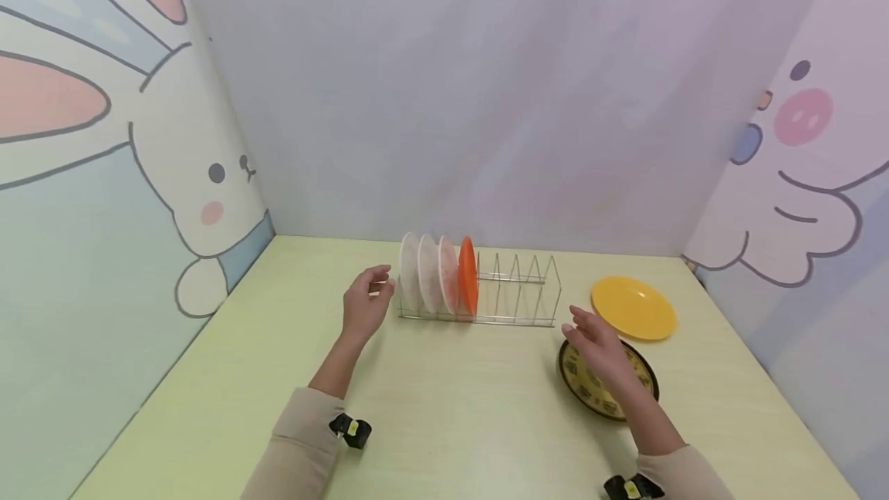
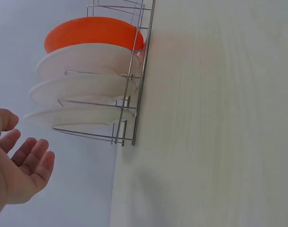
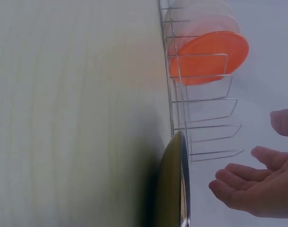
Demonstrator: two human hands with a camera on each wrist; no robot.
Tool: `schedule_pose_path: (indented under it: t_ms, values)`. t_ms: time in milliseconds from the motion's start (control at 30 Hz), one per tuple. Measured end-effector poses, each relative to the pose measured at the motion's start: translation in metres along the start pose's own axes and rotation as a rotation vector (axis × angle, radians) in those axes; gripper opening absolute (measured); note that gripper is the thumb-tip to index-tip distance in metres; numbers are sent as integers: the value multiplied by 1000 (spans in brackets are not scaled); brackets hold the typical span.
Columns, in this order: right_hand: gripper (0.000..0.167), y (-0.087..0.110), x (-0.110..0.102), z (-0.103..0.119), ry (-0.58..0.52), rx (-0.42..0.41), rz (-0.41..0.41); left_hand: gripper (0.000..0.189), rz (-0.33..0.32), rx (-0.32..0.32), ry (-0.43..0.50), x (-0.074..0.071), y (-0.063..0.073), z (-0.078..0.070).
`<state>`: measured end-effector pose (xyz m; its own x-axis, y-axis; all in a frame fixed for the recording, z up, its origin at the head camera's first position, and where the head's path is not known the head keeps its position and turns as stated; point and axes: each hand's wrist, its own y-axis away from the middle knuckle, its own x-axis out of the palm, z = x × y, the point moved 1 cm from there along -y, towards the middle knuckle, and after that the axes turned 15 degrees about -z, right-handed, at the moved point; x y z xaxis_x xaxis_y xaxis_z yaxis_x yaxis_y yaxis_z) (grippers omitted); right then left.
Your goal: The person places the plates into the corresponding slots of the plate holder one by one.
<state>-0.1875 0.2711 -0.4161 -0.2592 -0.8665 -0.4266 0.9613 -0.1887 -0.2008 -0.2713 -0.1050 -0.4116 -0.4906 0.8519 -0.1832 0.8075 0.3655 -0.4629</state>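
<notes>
Fingers of the left hand [image 1: 364,307] are loosely bent and hold nothing, just beside the outermost white plate [image 1: 408,272] in the wire rack [image 1: 514,323]. Equally free, the right hand [image 1: 599,344] hangs over the dark-rimmed bowl [image 1: 590,388] (the right wrist view shows a gap between the two). Farther out, three white plates [image 1: 427,276], the third reddish-tinted, and an orange plate [image 1: 468,276] stand on edge in a row, with more wire slots running on to the right. The yellow plate [image 1: 633,309] lies flat on the table [image 1: 444,423], past the bowl and near the rack's right end. The work looks partly done: four plates are racked, while the yellow plate and the bowl sit outside; whether both belong in it, I cannot tell.
</notes>
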Motion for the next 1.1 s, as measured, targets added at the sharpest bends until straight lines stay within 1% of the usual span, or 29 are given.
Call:
schedule_pose_path:
  t_ms: [100, 233, 400, 500, 567, 667, 733, 800, 933, 1033, 1100]
  values:
    - [63, 4, -5, -2, 34, -28, 0, 24, 10, -3, 6, 3, -9, 10]
    - [61, 8, -9, -5, 71, -58, 10, 22, 17, -44, 38, 8, -16, 23]
    - [60, 13, -11, -14, 114, -52, 21, 25, 37, -152, 74, 16, -19, 35]
    - [60, 16, -9, -19, 137, -73, 24, 27, 48, -221, 114, 21, -19, 40]
    - [59, 18, -7, -21, 142, -107, 15, 29, 56, -257, 149, 24, -19, 43]
    - [57, 22, -4, -24, 170, -166, -18, 30, 70, -287, 211, 29, -20, 45]
    - [57, 24, -3, -26, 202, -187, -37, 30, 81, -306, 251, 32, -20, 47]
    - [60, 25, -2, -28, 227, -189, -37, 30, 91, -325, 278, 33, -21, 48]
    - [66, 28, -2, -35, 279, -168, -6, 30, 107, -374, 298, 36, -21, 52]
    - [68, 29, -1, -39, 329, -174, 18, 30, 117, -385, 305, 38, -20, 53]
    - [69, 29, 0, -42, 375, -187, 30, 32, 131, -371, 308, 38, -20, 53]
